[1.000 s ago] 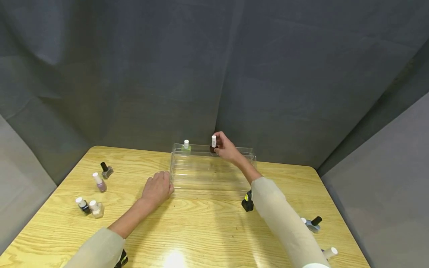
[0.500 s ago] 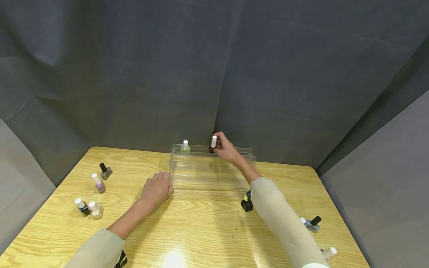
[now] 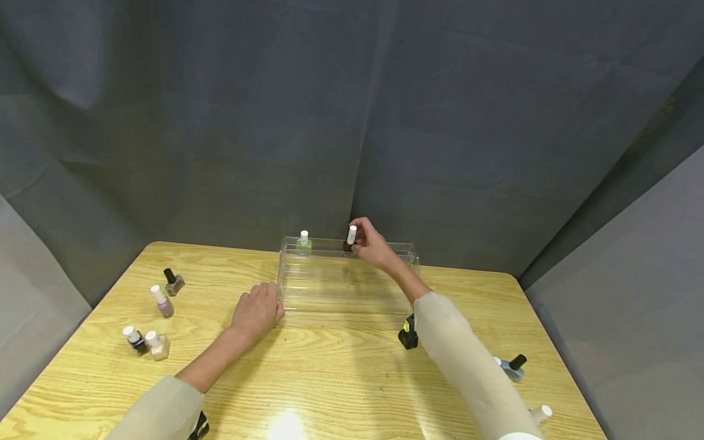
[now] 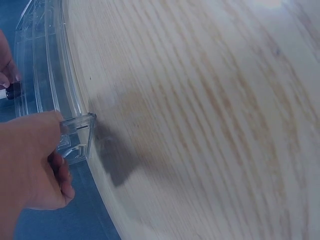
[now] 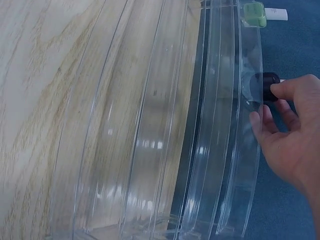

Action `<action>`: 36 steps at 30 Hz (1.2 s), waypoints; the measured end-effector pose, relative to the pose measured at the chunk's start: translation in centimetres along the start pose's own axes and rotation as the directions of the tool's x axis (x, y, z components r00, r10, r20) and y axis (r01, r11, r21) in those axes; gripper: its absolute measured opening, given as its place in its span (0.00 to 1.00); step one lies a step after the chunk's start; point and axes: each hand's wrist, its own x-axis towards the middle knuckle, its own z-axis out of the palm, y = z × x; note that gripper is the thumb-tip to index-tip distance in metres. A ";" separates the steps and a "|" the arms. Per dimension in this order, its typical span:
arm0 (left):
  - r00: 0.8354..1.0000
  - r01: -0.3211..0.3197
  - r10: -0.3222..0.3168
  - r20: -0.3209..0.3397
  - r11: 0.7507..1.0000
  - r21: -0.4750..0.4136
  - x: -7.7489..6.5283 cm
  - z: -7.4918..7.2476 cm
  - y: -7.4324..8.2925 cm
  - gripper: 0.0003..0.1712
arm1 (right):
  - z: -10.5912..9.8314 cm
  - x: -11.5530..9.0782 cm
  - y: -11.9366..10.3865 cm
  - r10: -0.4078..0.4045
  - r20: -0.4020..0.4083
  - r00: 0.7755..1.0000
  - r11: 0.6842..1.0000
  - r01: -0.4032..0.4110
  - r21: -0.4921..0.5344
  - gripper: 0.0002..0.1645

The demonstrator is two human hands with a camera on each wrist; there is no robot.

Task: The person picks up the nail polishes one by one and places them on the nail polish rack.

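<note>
Dark bottle, white cap: upright in right-hand pinch, over rear tier of clear rack.

Right hand (image 3: 372,245) pinches dark bottle (image 3: 350,239) at its fingertips, long axis vertical, bottle on the hand's left. Left hand (image 3: 256,310), farther off, grips the rack (image 3: 341,287) at its near-left corner. 1 green bottle (image 3: 304,242) stands farther left.

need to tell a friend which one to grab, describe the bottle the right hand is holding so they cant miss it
Find the clear tiered rack at the back of the wooden table. On its top rear step stand two white-capped bottles. Yours is the dark bottle pinched by the right hand, not the pale green bottle left of it.
</note>
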 end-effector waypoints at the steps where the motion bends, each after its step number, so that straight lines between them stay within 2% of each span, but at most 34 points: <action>1: 1.000 0.004 -0.004 0.007 1.000 -0.001 0.0 0.0 0.0 0.13 | -0.1 -0.1 0.0 0.006 -0.001 1.000 1.000 -0.006 0.001 0.27; 6: 1.000 0.016 -0.015 0.025 1.000 -0.006 0.1 0.1 -0.2 0.14 | -0.3 -0.2 -0.1 0.022 0.017 1.000 1.000 -0.022 -0.014 0.27; 12: 1.000 0.011 -0.011 0.028 1.000 -0.011 0.1 0.1 -0.2 0.14 | -1.0 -0.7 -0.2 -0.010 0.014 1.000 1.000 0.010 -0.001 0.26; 20: 1.000 0.011 -0.011 0.029 1.000 -0.018 0.2 0.3 -0.2 0.14 | -3.8 -1.9 -0.7 -0.016 -0.039 0.999 1.000 0.016 -0.010 0.24; 29: 0.999 0.011 -0.010 0.036 1.000 -0.025 0.3 0.3 -0.1 0.13 | -7.6 -5.6 -2.0 0.025 -0.045 0.999 0.999 -0.027 -0.038 0.23; 32: 0.999 0.011 -0.010 0.033 1.000 -0.019 0.4 0.2 -0.1 0.13 | -8.8 -7.3 -3.2 0.027 -0.025 0.999 0.999 -0.028 -0.036 0.23; 36: 1.000 0.009 -0.009 0.026 1.000 -0.026 0.4 0.2 -0.2 0.13 | -10.0 -9.2 -3.5 0.045 -0.014 0.999 0.998 -0.046 -0.040 0.23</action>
